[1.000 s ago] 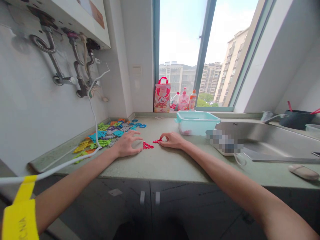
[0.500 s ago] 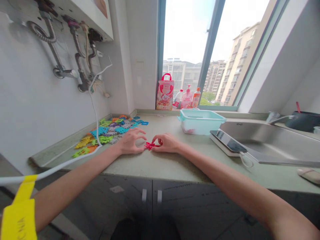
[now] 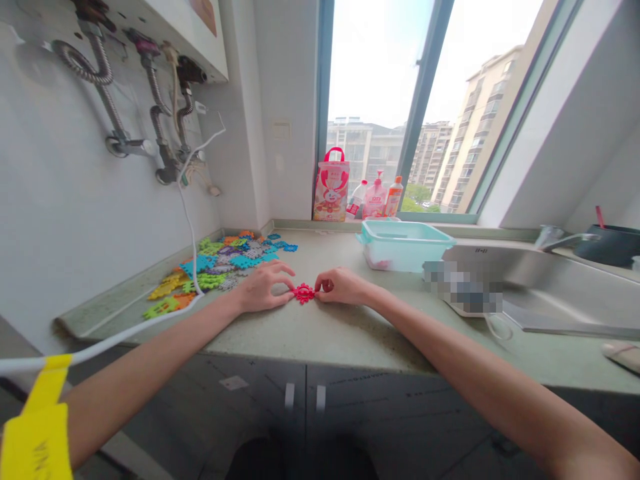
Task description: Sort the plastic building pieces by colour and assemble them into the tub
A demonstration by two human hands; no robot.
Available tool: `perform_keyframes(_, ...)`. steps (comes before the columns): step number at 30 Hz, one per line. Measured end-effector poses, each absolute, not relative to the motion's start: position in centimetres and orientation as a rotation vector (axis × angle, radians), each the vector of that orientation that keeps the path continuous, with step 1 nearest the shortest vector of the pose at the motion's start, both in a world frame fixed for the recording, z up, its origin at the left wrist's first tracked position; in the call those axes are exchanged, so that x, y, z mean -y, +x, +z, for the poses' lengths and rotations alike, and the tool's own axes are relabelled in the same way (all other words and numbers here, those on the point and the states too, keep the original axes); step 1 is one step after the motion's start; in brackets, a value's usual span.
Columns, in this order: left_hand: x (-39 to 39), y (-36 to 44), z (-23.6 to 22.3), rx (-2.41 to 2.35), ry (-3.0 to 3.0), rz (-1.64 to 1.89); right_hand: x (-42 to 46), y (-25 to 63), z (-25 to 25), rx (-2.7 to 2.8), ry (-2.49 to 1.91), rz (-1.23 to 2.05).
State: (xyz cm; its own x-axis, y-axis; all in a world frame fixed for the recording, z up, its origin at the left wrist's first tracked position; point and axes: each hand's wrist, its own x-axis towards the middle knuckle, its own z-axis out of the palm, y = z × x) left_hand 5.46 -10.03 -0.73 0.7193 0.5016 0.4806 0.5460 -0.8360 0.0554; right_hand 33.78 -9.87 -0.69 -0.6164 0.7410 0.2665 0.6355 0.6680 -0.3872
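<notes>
Red pc (image 3: 304,293) btwn both hands (image 3: 263,287) (image 3: 345,287)

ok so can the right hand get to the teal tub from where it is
Probably yes: the teal tub sits beyond the right hand, slightly to its right, and nothing visible stands between them, though that hand is busy at the red piece.
</notes>
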Motion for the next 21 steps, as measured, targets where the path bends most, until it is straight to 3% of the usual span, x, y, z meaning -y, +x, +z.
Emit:
perform_keyframes(9,10.3,5.3,-0.2,0.914,-2.754,-0.888,9.0,34.9,-0.6,2.469,-1.044,0.392)
perform_keyframes(21,10.2,5.1,-0.1,0.936,-2.724,-0.859,7.9,38.8,2.3,2.207,-1.146,0.107)
